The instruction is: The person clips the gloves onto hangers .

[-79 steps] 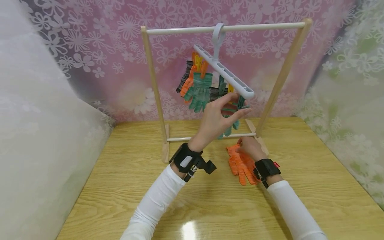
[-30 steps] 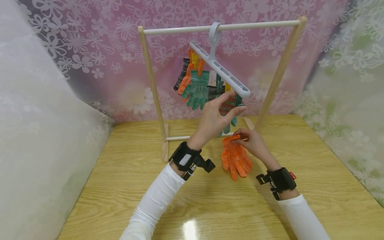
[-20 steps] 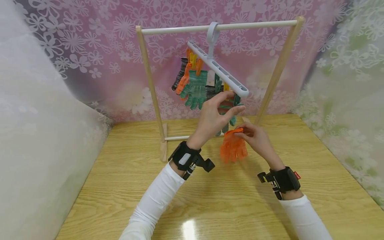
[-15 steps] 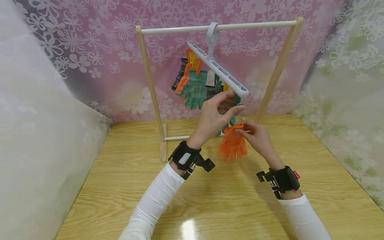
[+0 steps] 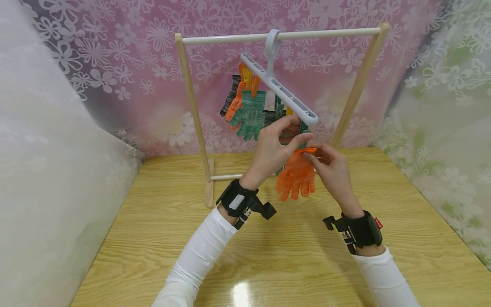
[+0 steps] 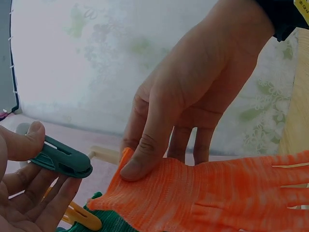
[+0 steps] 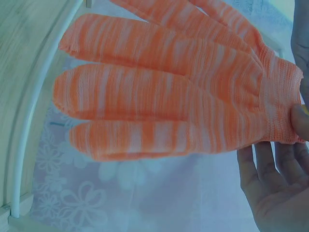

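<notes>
My left hand (image 5: 268, 145) pinches a dark green clothespin (image 6: 63, 157) under the near end of a light grey clip hanger (image 5: 284, 91). Thumb and fingers lie on opposite sides of the clothespin. Just below it, my right hand (image 5: 335, 170) holds an orange knitted glove (image 5: 297, 177) by its cuff, between thumb and fingers. The glove hangs fingers down, above the table. In the left wrist view its cuff edge is close to the clothespin's tip, with a gap between them. The right wrist view shows the glove's palm and fingers spread flat.
The hanger hooks over the white rail of a wooden rack (image 5: 188, 98). From its far half hang a green glove (image 5: 251, 115), an orange glove (image 5: 235, 106) and a dark grey glove (image 5: 229, 100) on clothespins. More gloves hang behind my left hand. A wood-grain table (image 5: 172, 238) lies below.
My right hand has picked the orange glove up off the table and raised it by the cuff to just under the clothespin. My left hand has stayed at the clothespin.
</notes>
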A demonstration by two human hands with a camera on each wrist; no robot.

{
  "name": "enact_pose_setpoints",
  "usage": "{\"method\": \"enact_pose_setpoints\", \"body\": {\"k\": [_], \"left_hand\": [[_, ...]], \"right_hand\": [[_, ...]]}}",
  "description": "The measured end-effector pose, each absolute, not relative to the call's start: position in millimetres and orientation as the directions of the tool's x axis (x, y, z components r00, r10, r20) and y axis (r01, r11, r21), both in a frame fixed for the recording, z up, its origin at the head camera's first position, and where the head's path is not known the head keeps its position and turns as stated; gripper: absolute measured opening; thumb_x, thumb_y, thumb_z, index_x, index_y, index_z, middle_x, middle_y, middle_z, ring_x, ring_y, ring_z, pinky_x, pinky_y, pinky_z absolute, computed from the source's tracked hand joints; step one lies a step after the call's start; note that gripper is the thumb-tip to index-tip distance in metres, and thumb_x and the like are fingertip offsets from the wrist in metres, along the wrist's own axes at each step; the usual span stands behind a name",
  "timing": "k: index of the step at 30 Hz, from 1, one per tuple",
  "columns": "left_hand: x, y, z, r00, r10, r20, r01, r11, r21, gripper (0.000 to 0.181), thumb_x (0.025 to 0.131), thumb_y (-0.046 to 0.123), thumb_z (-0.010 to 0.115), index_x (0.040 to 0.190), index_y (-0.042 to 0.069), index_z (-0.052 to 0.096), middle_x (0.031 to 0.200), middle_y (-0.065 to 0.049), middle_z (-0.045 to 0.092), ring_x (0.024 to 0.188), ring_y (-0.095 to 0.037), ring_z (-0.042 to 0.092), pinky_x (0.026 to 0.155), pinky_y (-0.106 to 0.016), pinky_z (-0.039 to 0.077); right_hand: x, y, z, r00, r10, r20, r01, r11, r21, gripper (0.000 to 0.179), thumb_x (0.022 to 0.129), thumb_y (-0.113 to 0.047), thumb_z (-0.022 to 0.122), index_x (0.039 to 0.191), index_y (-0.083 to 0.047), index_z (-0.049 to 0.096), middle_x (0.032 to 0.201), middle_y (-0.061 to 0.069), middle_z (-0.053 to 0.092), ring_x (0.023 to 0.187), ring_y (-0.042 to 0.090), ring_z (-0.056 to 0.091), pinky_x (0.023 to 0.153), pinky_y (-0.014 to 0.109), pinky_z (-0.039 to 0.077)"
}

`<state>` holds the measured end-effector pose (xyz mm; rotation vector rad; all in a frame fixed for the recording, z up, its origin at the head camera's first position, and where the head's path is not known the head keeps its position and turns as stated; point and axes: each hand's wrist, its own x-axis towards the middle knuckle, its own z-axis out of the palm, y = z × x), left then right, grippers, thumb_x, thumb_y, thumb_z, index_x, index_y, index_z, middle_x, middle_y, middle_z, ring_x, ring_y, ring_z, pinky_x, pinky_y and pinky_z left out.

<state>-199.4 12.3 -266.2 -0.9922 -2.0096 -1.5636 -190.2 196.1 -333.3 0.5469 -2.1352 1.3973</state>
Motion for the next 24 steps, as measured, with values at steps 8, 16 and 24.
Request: {"method": "enact_pose_setpoints", "body": {"k": [8, 16, 24], "left_hand": [[-200.8, 13.5, -267.1, -0.668, 0.252, 0.7, 0.74, 0.13, 0.66, 0.022, 0.094, 0.014, 0.074, 0.113, 0.002, 0.069, 0.104, -0.011, 0.071, 0.093, -0.016, 0.071, 0.08, -0.017, 0.058], [-202.2, 14.7, -268.3, -0.674, 0.228, 0.703, 0.737, 0.14, 0.661, 0.02, 0.095, 0.013, 0.073, 0.111, 0.002, 0.069, 0.104, -0.012, 0.073, 0.09, -0.017, 0.072, 0.079, -0.017, 0.058], [-202.5, 16.2, -267.8, -0.682, 0.23, 0.695, 0.73, 0.148, 0.667, 0.019, 0.096, 0.015, 0.073, 0.11, 0.002, 0.069, 0.103, -0.011, 0.073, 0.09, -0.017, 0.072, 0.079, -0.016, 0.057]], "right_hand": [[-183.7, 189.4, -328.4, -0.749, 0.005, 0.662, -0.607, 0.394, -0.69, 0.018, 0.094, -0.001, 0.07, 0.112, 0.002, 0.072, 0.097, -0.025, 0.066, 0.087, -0.003, 0.067, 0.078, 0.014, 0.054], [-182.6, 187.0, -328.2, -0.7, 0.05, 0.712, -0.653, 0.358, -0.667, 0.018, 0.092, 0.002, 0.071, 0.11, 0.004, 0.072, 0.096, -0.023, 0.069, 0.083, -0.001, 0.068, 0.077, 0.014, 0.055], [-182.9, 185.5, -323.5, -0.708, 0.08, 0.702, -0.644, 0.337, -0.687, 0.018, 0.094, -0.001, 0.071, 0.111, 0.004, 0.071, 0.099, -0.021, 0.07, 0.09, 0.001, 0.07, 0.077, 0.015, 0.056]]}}
